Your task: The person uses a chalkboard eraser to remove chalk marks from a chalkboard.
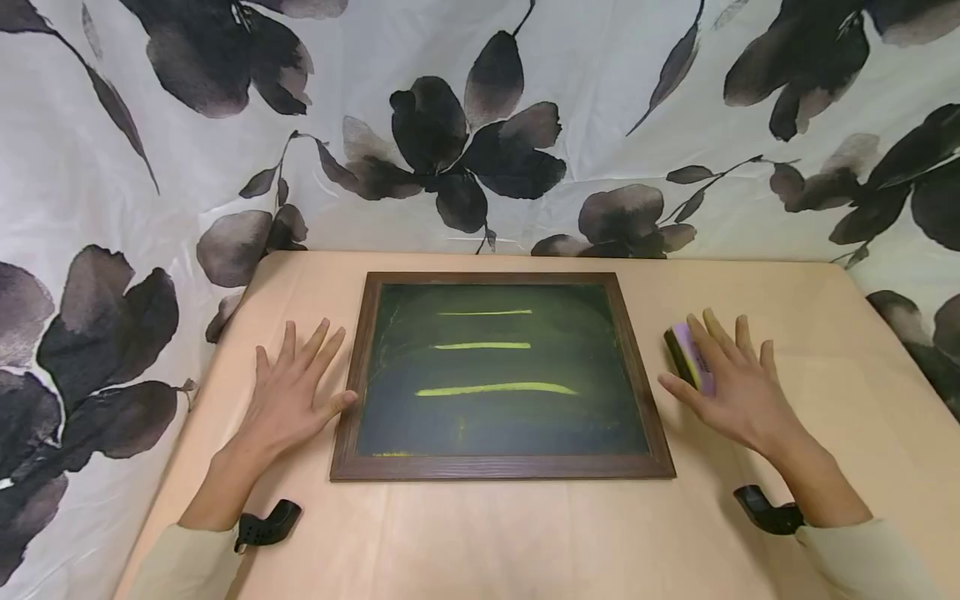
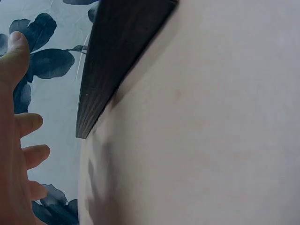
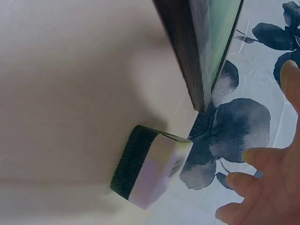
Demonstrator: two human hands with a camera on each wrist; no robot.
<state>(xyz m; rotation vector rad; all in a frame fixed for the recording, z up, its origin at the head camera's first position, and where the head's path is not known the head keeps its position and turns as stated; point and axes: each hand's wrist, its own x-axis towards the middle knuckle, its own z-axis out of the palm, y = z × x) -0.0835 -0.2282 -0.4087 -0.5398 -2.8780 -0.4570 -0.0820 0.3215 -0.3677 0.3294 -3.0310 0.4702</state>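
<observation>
Sleeves [image 1: 873, 558] lead to left hand [image 1: 288, 392] and right hand [image 1: 738, 392], spread, empty; hasty reaching could push the eraser [image 3: 152, 171] toward the tabletop [image 1: 487, 537]'s far edge.

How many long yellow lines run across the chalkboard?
3, all on the chalkboard: a thin top line, a middle line below it, and the longest line nearest the person. None appear hidden in the head view.

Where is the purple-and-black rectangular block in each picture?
Head view: the purple-and-black rectangular block is right of centre, partly covered, to the right of the dark brown wooden picture-style frame.
Left wrist view: the block isn't in it.
Right wrist view: lower middle, below the frame's end.
Shared landmark: that dark brown frame shows in all three.
</observation>
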